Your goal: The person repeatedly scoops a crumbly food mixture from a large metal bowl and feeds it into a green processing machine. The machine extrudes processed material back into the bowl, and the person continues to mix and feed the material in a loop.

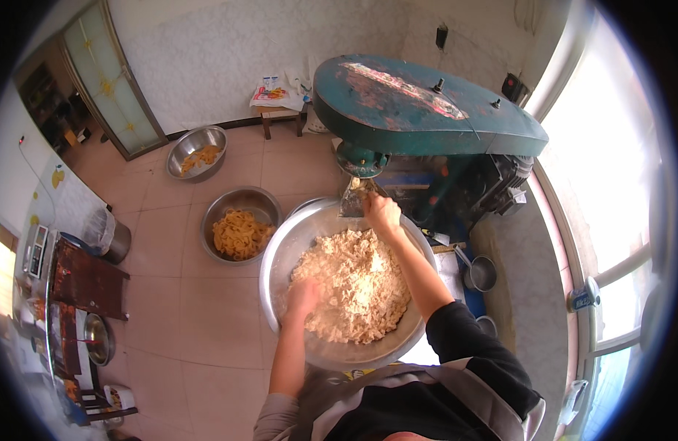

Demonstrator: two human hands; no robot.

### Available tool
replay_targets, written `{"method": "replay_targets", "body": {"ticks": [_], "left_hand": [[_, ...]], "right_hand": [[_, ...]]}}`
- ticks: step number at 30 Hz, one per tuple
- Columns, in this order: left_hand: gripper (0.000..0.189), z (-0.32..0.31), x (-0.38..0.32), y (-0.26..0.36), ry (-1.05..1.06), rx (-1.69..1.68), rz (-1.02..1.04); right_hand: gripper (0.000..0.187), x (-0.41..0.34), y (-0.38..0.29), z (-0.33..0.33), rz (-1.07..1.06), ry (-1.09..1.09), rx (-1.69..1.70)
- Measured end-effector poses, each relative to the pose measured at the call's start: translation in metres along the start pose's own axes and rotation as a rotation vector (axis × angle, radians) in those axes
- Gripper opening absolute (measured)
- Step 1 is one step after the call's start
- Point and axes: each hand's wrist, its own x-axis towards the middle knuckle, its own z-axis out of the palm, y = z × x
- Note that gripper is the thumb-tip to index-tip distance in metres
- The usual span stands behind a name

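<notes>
A large steel bowl in front of me holds a heap of crumbly, pale dough. My left hand is at the heap's left side, blurred, with its fingertips against the crumbs; whether it grips any is not visible. Beyond the bowl's far rim, my right hand is at the small metal feed chute of a green motor-driven machine. Its fingers point into the chute and are partly hidden. Some dough pieces lie at the chute's upper end, below the machine's round housing.
Left of the large bowl, a steel basin of yellowish strips stands on the tiled floor; another basin lies farther back. A scraper and a saucepan are at right. A motor hangs under the belt cover.
</notes>
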Motion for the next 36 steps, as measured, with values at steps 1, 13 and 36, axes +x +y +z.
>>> {"method": "replay_targets", "body": {"ticks": [1, 13, 36], "left_hand": [[0.009, 0.0, 0.001, 0.001, 0.038, -0.037, 0.048], [0.017, -0.003, 0.004, 0.005, 0.05, -0.063, 0.048], [0.097, 0.067, 0.154, 0.071, -0.296, -0.322, -0.279]], "right_hand": [[0.028, 0.0, -0.001, 0.0, -0.052, -0.113, -0.021], [0.03, 0.012, 0.002, 0.009, -0.092, -0.003, 0.017], [0.031, -0.223, 0.113, -0.093, 0.049, -0.017, 0.591]]}}
